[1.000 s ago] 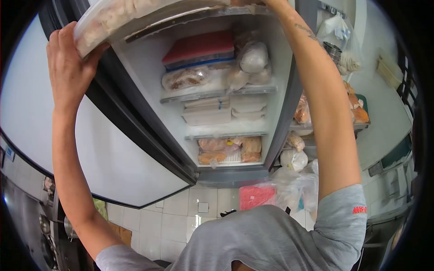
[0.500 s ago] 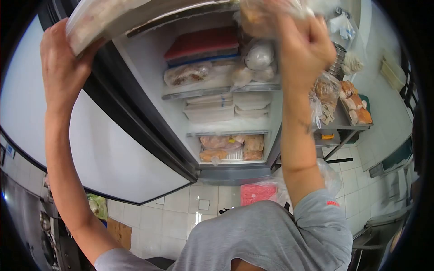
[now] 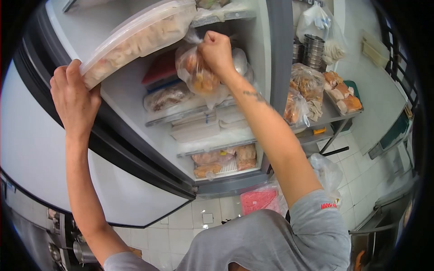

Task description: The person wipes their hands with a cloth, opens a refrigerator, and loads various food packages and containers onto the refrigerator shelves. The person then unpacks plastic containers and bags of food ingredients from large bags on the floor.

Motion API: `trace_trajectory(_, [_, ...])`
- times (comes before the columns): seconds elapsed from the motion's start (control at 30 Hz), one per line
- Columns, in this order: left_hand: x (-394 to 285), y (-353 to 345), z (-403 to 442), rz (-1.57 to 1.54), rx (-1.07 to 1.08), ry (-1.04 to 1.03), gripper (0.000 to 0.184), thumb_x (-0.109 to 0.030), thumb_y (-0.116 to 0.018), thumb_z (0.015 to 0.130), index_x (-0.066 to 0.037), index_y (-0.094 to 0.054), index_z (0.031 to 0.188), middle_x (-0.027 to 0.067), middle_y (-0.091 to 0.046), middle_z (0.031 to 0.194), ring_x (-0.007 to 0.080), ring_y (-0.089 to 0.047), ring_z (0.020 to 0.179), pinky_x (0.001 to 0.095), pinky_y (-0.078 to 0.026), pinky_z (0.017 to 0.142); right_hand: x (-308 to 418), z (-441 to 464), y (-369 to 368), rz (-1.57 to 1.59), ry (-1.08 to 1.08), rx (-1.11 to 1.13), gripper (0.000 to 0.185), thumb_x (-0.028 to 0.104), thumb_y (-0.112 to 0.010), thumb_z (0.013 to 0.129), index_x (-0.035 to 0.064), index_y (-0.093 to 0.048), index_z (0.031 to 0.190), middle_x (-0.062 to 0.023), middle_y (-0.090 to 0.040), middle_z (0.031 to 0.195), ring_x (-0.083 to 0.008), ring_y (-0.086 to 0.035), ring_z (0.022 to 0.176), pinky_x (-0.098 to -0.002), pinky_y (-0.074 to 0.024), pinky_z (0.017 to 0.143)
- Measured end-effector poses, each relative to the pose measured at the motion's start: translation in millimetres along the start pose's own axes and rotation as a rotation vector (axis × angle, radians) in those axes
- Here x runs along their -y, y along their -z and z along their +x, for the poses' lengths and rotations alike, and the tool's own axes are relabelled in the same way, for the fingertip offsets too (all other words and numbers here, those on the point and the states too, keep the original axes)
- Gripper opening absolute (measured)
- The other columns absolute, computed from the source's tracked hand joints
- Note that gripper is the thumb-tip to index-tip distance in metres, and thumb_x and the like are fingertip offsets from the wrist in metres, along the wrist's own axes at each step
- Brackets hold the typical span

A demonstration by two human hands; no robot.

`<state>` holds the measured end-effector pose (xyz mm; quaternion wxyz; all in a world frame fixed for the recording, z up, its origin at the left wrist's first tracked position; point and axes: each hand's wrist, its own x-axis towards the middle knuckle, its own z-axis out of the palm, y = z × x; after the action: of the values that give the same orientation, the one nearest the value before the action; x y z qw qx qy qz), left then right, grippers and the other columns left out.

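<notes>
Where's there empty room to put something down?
The floor tiles are mostly bare between the white door and the pink packet. A narrow frosty strip lies free in front of the white containers. It's crowded on the shelf behind the bag in the right hand and on the metal table.

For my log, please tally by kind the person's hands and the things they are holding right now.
Bare hands: 2 (left hand, right hand)
Long translucent plastic container, held by the left: 1
Clear plastic bag, held by the right: 1
Total: 4
</notes>
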<state>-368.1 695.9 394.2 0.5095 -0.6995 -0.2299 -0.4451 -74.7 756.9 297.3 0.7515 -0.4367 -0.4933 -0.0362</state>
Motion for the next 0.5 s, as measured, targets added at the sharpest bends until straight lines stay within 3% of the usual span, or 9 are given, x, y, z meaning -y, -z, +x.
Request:
trace_trajectory(0.1, [2, -3, -1, 0.004, -0.008, -0.006, 0.055, -0.001, -0.071, 0.053, -0.006, -0.046, 0.102, 0.0109, -0.046, 0.086, 0.0278, -0.047, 0.078, 0.0363, -0.039, 0.068, -31, 33, -7, -0.284, 0.003, -0.155, 0.010, 0.007, -0.051, 0.063, 0.0011, -0.048, 0.056, -0.0098, -0.052, 0.054, -0.0203, -0.047, 0.049, -0.0354, -0.0406, 0.051])
trace_trajectory(0.13, [3, -4, -1, 0.006, -0.008, -0.016, 0.056, -0.001, -0.071, 0.053, -0.006, -0.046, 0.102, 0.0109, -0.046, 0.086, 0.0278, -0.047, 0.078, 0.0362, -0.039, 0.069, -32, 40, -6, -0.308, -0.020, -0.246, 0.014, 0.014, -0.053, 0.065, 0.0023, -0.060, 0.068, -0.0181, -0.061, 0.070, -0.0331, -0.060, 0.070, -0.0404, -0.0458, 0.063])
trace_trajectory(0.17, [4, -5, -2, 0.009, -0.008, -0.016, 0.056, -0.001, -0.071, 0.053, -0.006, -0.046, 0.102, 0.0110, -0.046, 0.085, 0.0279, -0.047, 0.078, 0.0361, -0.039, 0.069, -44, 53, -8, -0.447, -0.095, -0.252, 0.020, 0.023, -0.063, 0.063, 0.0069, -0.065, 0.075, -0.0164, -0.063, 0.081, -0.0347, -0.060, 0.081, -0.0405, -0.0474, 0.072])
trace_trajectory(0.2, [5, -5, -3, 0.010, -0.007, -0.019, 0.056, -0.001, -0.071, 0.053, -0.006, -0.046, 0.103, 0.0111, -0.046, 0.085, 0.0280, -0.047, 0.078, 0.0359, -0.040, 0.069, -95, 80, -9, -0.722, -0.117, -0.265, 0.028, 0.025, -0.055, 0.072, 0.0016, -0.064, 0.084, -0.0194, -0.062, 0.085, -0.0346, -0.059, 0.084, -0.0405, -0.0471, 0.073])
trace_trajectory(0.27, [6, -5, -2, 0.005, -0.011, -0.031, 0.056, -0.001, -0.071, 0.053, -0.006, -0.046, 0.103, 0.0113, -0.046, 0.085, 0.0281, -0.047, 0.078, 0.0357, -0.040, 0.069, -66, 89, 2, -0.705, -0.328, -0.050, 0.030, 0.032, -0.061, 0.072, 0.0044, -0.065, 0.082, -0.0160, -0.063, 0.087, -0.0292, -0.060, 0.089, -0.0383, -0.0488, 0.074])
trace_trajectory(0.33, [9, -6, 1, -0.005, -0.018, -0.039, 0.057, -0.002, -0.072, 0.053, -0.006, -0.046, 0.104, 0.0115, -0.046, 0.086, 0.0281, -0.047, 0.079, 0.0357, -0.040, 0.069, -53, 74, 13, -1.002, 0.060, 0.041, 0.030, 0.033, -0.059, 0.073, 0.0045, -0.065, 0.079, -0.0137, -0.064, 0.078, -0.0267, -0.062, 0.078, -0.0369, -0.0498, 0.067])
trace_trajectory(0.4, [15, -6, 5, -0.022, -0.021, -0.054, 0.057, -0.002, -0.072, 0.053, -0.006, -0.046, 0.104, 0.0114, -0.046, 0.086, 0.0281, -0.047, 0.079, 0.0359, -0.040, 0.069, -19, 59, 32, -0.923, 0.136, 0.273, 0.029, 0.031, -0.057, 0.074, 0.0038, -0.065, 0.077, -0.0113, -0.064, 0.071, -0.0232, -0.063, 0.068, -0.0339, -0.0493, 0.059])
trace_trajectory(0.47, [17, -6, 4, -0.024, -0.016, -0.043, 0.058, -0.002, -0.072, 0.053, -0.007, -0.047, 0.105, 0.0112, -0.046, 0.086, 0.0279, -0.047, 0.079, 0.0361, -0.041, 0.069, 70, 43, 66, -0.458, -0.150, 0.629, 0.026, 0.027, -0.055, 0.074, 0.0021, -0.063, 0.076, -0.0088, -0.063, 0.067, -0.0186, -0.061, 0.059, -0.0292, -0.0472, 0.052])
trace_trajectory(0.5, [17, -6, 3, -0.023, -0.010, -0.034, 0.058, -0.002, -0.072, 0.053, -0.007, -0.047, 0.105, 0.0109, -0.047, 0.087, 0.0276, -0.048, 0.080, 0.0362, -0.041, 0.069, 74, 61, 71, -0.427, -0.004, 0.466, 0.024, 0.026, -0.056, 0.073, 0.0035, -0.063, 0.076, -0.0053, -0.061, 0.063, -0.0149, -0.059, 0.055, -0.0259, -0.0452, 0.050])
